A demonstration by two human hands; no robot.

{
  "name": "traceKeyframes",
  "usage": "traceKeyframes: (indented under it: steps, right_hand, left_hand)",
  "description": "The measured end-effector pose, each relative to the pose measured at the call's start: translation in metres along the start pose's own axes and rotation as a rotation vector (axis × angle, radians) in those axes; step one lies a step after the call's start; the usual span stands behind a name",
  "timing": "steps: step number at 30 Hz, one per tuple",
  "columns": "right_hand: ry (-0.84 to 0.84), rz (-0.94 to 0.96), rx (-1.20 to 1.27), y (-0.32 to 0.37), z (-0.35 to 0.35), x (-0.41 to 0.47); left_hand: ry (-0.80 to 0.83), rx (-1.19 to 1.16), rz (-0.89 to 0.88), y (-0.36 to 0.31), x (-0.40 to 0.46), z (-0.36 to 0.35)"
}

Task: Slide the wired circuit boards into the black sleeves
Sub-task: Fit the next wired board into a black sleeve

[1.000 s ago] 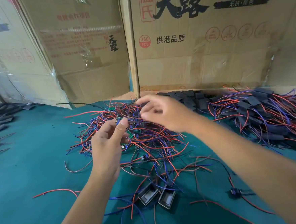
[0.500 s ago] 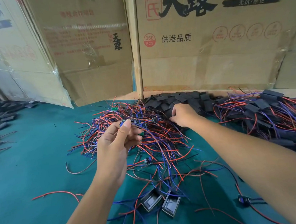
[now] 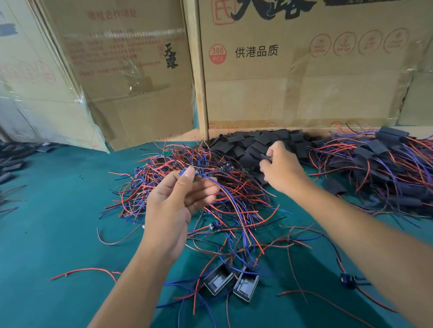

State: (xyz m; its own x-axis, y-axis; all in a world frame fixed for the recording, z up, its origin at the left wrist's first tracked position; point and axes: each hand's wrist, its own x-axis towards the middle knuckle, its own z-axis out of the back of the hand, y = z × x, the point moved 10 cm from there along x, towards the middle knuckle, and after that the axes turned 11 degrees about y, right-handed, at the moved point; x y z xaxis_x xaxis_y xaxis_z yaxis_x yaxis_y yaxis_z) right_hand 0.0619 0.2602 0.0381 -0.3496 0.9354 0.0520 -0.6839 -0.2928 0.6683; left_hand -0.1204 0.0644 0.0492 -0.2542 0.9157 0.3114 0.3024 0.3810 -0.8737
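Note:
My left hand pinches a small wired circuit board between thumb and fingers, its blue and red wires trailing down to the right. It is held just above a tangled heap of wired boards in the middle of the green table. My right hand rests on the pile of empty black sleeves against the cardboard boxes, fingers closed on one black sleeve.
Finished sleeved boards with red and blue wires lie heaped at the right. Two small black plastic housings lie near the front. More black sleeves sit at far left. Cardboard boxes wall off the back.
My right hand left the wire heap, moved right and back onto the black sleeve pile, and closed on a sleeve. My left hand kept hold of the board.

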Motion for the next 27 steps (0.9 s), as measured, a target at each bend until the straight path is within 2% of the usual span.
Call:
traceKeyframes:
  steps: [2, 6, 11, 13, 19, 27]
  right_hand:
    - [0.082, 0.003, 0.181, -0.004, -0.002, -0.033]
    - [0.329, -0.103, 0.811, -0.021, -0.029, -0.112]
    - [0.702, -0.111, 1.253, -0.009, -0.057, -0.172]
    - [0.81, -0.063, 1.341, 0.002, -0.063, -0.183]
    - [0.971, 0.078, 1.496, 0.024, -0.077, -0.201]
    - [0.999, 0.234, 1.524, 0.04, -0.072, -0.207]
  left_hand:
    - [-0.002, -0.024, 0.017, 0.001, 0.0, 0.0]
    - [-0.038, -0.071, 0.027, 0.0, -0.002, 0.005]
    - [-0.078, -0.131, 0.006, -0.004, -0.003, 0.005]
    - [-0.109, -0.186, 0.018, -0.003, -0.004, 0.005]
    - [-0.132, -0.288, 0.052, 0.002, -0.006, -0.001]
    - [-0.089, -0.349, 0.059, 0.0, -0.008, -0.016]
